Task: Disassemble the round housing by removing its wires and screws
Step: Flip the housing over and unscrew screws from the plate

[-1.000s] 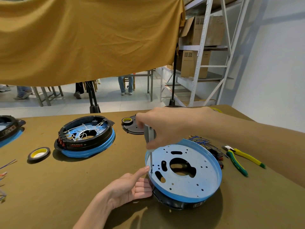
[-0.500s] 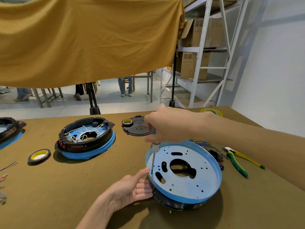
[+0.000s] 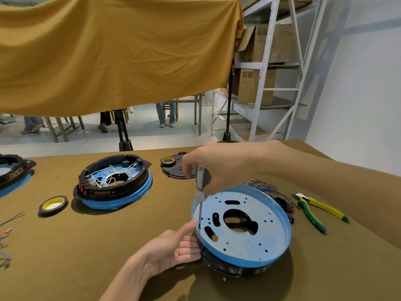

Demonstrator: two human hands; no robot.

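Note:
A round housing (image 3: 256, 240) with a blue rim and a pale perforated metal plate lies tilted on the table in front of me. My right hand (image 3: 219, 168) grips a grey-handled screwdriver (image 3: 201, 181) held upright, its tip set in a hole at the plate's left edge. My left hand (image 3: 173, 246) rests palm-up against the housing's left side, thumb touching the rim beside the tip, fingers under the edge. Loose blue wires (image 3: 263, 187) lie behind the housing.
A second housing (image 3: 115, 181) with white wires inside stands at the left, and a third (image 3: 13, 174) sits at the far left edge. Two tape rolls (image 3: 53, 204) (image 3: 168, 161), a black cover plate (image 3: 176, 170) and yellow-green pliers (image 3: 314, 211) lie around. Coloured wires (image 3: 6, 233) lie at the left.
My right hand and the screwdriver have shifted slightly while the tip stays in the same hole. The left hand and housing have stayed put.

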